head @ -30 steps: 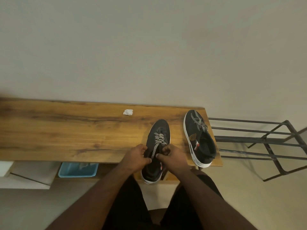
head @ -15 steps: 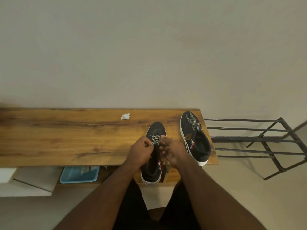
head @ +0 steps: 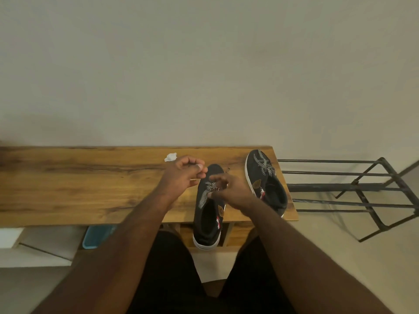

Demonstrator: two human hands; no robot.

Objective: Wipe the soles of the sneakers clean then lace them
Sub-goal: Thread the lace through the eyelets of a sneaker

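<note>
Wooden bench top: a long plank running across the middle of the frame from the left edge to right of centre, set against a plain pale wall.

Near sneaker: black upper, white sole edge, just right of centre. The toe points toward the wall; the heel overhangs the bench's near edge toward the person. A black-and-white patterned lace crosses its upper part, with one loose end trailing down the left side of the shoe.

Far sneaker: same make, lying at the right end of the bench, toe toward the upper left, heel at the near right corner. It stands apart from the near sneaker. Its lace is threaded in several crossings.

Left hand: raised over the bench just left of the near sneaker's toe. The fingers are curled in and the thumb tip meets the forefinger in a pinch; whether a lace end sits in that pinch cannot be told.

Right hand: over the lace area of the near sneaker. The thumb and first fingers are drawn narrowly together at the lace crossing, and appear to pinch the lace there.

Crumpled white tissue: on the bench near the wall, just upper left of the left hand.

Blue tray: below the bench, lower left of centre, partly hidden by the left forearm.

Dark metal rack: on the floor at the right of the frame, beside the bench end.
</note>
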